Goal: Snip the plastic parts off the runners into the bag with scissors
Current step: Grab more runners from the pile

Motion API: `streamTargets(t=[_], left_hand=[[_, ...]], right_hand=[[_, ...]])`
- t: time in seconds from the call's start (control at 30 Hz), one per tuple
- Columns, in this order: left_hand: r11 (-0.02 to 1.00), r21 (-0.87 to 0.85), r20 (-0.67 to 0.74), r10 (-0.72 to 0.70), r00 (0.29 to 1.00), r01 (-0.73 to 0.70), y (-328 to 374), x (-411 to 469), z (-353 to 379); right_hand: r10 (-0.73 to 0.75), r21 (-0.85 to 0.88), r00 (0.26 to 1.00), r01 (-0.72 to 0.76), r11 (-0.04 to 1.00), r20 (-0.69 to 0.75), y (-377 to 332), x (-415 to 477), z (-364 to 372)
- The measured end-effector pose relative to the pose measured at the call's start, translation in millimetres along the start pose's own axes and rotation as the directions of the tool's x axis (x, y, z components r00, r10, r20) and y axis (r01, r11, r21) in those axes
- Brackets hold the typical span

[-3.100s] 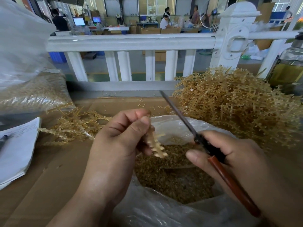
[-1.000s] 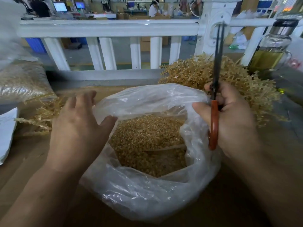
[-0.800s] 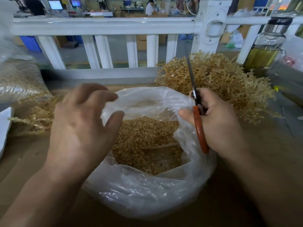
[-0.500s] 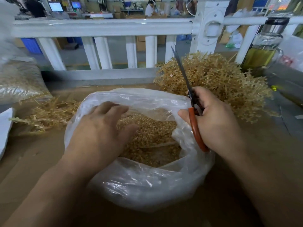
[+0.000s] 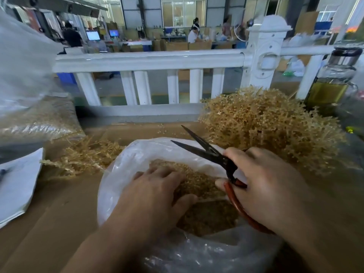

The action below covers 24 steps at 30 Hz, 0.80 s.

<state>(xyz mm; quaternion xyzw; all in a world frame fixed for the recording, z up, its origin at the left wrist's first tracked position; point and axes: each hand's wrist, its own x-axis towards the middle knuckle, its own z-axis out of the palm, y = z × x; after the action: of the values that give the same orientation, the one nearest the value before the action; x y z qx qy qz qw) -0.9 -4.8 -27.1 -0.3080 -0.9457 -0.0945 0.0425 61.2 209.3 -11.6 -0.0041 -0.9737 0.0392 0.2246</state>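
Just beyond the left hand [image 5: 155,194], which lies flat and loose-fingered on the cut parts [image 5: 204,219] inside the bag [image 5: 197,257], the right hand [image 5: 264,186] grips scissors [image 5: 216,157] with blades parted, so a careless swing could cut skin or plastic.

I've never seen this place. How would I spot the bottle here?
Find the white railing across the back and follow it to the far right. There, behind the big heap of tan runners, stands the bottle. It alone is clear glass, with yellowish liquid and a dark cap.
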Motion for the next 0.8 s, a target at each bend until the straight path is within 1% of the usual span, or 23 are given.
streamTargets(t=[0.03, 0.07, 0.1, 0.17, 0.2, 0.23, 0.27, 0.3, 0.37, 0.4, 0.47, 0.5, 0.57, 0.7, 0.77, 0.8], left_hand=[[1.0, -0.026, -0.037, 0.009, 0.999, -0.01, 0.7, -1.0, -1.3], [0.997, -0.075, -0.103, 0.015, 0.995, -0.023, 1.3, -1.9, -3.2], [0.993, -0.105, -0.203, 0.024, 0.979, -0.047, 0.8, -2.1, -4.5], [0.994, -0.068, -0.433, 0.047, 0.9, -0.084, -2.9, -0.3, -6.0], [0.997, -0.048, -0.491, 0.033, 0.871, -0.065, -5.0, 1.3, -6.6], [0.999, -0.034, -0.501, 0.006, 0.865, -0.027, -7.6, 2.8, -6.4], [1.0, -0.014, -0.486, -0.022, 0.874, 0.017, -10.5, 3.7, -5.5], [0.998, 0.008, -0.442, -0.054, 0.896, 0.064, -12.6, 4.4, -4.4], [0.984, 0.05, -0.275, -0.149, 0.95, 0.169, -13.1, 4.9, -2.4], [0.975, 0.071, -0.175, -0.193, 0.965, 0.208, -13.1, 5.6, -1.0], [0.966, 0.114, -0.002, -0.235, 0.972, 0.234, -12.9, 7.8, 2.4], [0.965, 0.129, 0.026, -0.234, 0.972, 0.229, -13.9, 8.6, 4.2], [0.964, 0.137, 0.019, -0.234, 0.972, 0.229, -14.9, 10.1, 5.4], [0.963, 0.151, 0.048, -0.233, 0.971, 0.223, -16.5, 10.9, 2.6], [0.969, 0.138, 0.055, -0.214, 0.975, 0.204, -17.4, 12.3, 2.1], [0.971, 0.128, 0.061, -0.211, 0.976, 0.202, -17.8, 12.7, 2.4]], right_hand=[[0.026, 0.013, 0.997, -0.027, 1.0, 0.079, -0.1, -0.3, 4.1], [0.052, 0.022, 0.99, -0.055, 0.998, 0.132, 1.3, -0.6, 8.2], [0.075, 0.014, 0.985, -0.078, 0.997, 0.153, 3.6, -0.8, 10.8], [0.124, -0.007, 0.979, -0.125, 0.992, 0.161, 6.5, -0.8, 13.0], [0.142, -0.014, 0.977, -0.141, 0.99, 0.158, 7.0, -0.8, 13.2], [0.151, -0.022, 0.975, -0.149, 0.989, 0.162, 6.9, -0.3, 12.5], [0.156, -0.029, 0.971, -0.154, 0.988, 0.179, 6.2, -0.3, 11.4], [0.161, -0.028, 0.967, -0.158, 0.987, 0.2, 5.6, -0.2, 9.9], [0.158, -0.006, 0.956, -0.161, 0.987, 0.249, 5.5, 0.1, 7.1], [0.153, 0.01, 0.948, -0.163, 0.987, 0.279, 6.5, 0.6, 5.2], [0.143, 0.049, 0.93, -0.169, 0.984, 0.338, 9.1, 1.8, 0.1], [0.138, 0.065, 0.924, -0.172, 0.983, 0.357, 10.2, 2.5, -2.4], [0.132, 0.068, 0.919, -0.169, 0.983, 0.372, 11.5, 3.5, -6.9], [0.119, -0.03, 0.913, -0.117, 0.993, 0.389, 11.4, 1.8, -13.7], [0.128, -0.068, 0.925, -0.111, 0.991, 0.357, 15.0, 1.5, -16.7], [0.146, -0.076, 0.937, -0.129, 0.989, 0.317, 17.7, 3.2, -17.5]])
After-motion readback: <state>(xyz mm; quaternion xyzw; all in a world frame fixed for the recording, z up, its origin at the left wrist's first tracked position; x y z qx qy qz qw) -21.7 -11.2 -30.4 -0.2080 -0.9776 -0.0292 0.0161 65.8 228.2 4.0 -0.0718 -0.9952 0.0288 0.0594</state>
